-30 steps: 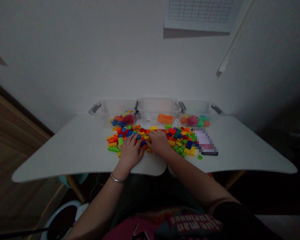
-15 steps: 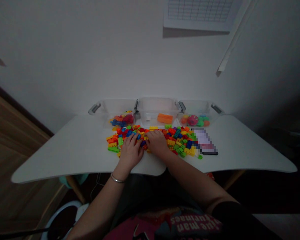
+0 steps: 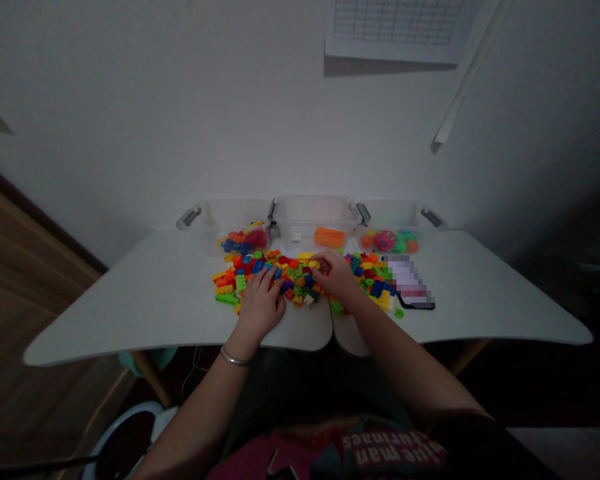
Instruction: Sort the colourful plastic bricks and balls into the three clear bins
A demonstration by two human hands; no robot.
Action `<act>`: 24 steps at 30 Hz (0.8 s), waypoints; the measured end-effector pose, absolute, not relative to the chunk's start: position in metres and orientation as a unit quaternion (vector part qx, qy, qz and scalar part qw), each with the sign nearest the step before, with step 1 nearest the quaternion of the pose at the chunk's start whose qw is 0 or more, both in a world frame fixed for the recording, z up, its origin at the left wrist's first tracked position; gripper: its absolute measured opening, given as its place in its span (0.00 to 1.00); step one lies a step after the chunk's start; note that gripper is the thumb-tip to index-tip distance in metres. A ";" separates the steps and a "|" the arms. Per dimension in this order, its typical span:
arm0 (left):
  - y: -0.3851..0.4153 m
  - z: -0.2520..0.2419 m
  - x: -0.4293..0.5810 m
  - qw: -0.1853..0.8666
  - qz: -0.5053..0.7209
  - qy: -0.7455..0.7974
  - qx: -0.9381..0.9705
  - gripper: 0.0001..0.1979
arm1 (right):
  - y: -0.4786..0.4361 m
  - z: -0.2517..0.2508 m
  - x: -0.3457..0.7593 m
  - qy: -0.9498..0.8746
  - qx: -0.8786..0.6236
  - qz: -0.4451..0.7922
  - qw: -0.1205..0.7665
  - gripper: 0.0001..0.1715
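A heap of colourful plastic building blocks [image 3: 300, 285] lies spread over the white table in front of me. My left hand [image 3: 261, 297] rests palm down on the left part of the heap, fingers apart, with blue blocks by its fingertips. Over the right half of the heap, my right hand [image 3: 336, 277] has its fingers curled and the thumb close to them. A yellow block [image 3: 314, 265] shows at those fingertips and seems pinched there. The palm hides the blocks beneath it.
Three clear bins line the wall: the left bin [image 3: 237, 217] and right bin [image 3: 390, 217] hold coloured toys, the middle bin [image 3: 315, 210] an orange piece [image 3: 329, 237]. A pixelated phone [image 3: 409, 281] lies right of the heap. The white table [image 3: 145, 300] has a front gap.
My right hand has shifted right and slightly up from the heap's middle, uncovering blocks there; its fingers are now curled at a yellow block. My left hand has barely moved.
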State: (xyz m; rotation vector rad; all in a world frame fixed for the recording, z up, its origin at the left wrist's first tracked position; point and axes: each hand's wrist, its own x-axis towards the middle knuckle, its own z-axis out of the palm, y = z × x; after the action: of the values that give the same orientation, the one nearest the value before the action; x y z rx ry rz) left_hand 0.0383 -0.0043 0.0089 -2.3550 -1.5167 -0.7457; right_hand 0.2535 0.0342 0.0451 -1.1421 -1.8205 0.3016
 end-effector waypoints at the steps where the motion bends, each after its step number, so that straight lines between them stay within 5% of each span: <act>1: -0.004 0.009 0.038 0.125 -0.254 -0.519 -0.807 0.20 | 0.035 0.048 0.265 -0.728 -0.479 0.114 0.477 0.11; 6: -0.003 0.007 0.037 0.127 -0.249 -0.516 -0.810 0.21 | 0.045 0.057 0.324 -0.630 -0.552 0.038 0.545 0.14; 24: -0.002 0.005 0.036 0.114 -0.268 -0.509 -0.810 0.20 | 0.098 0.064 0.405 -0.547 -0.644 -0.124 0.520 0.17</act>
State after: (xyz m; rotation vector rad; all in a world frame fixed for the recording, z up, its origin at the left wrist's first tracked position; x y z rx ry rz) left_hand 0.0355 -0.0025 0.0046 -2.3754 -1.4917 -0.7849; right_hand 0.4053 0.0984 0.0641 -1.5439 -1.3104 -0.2975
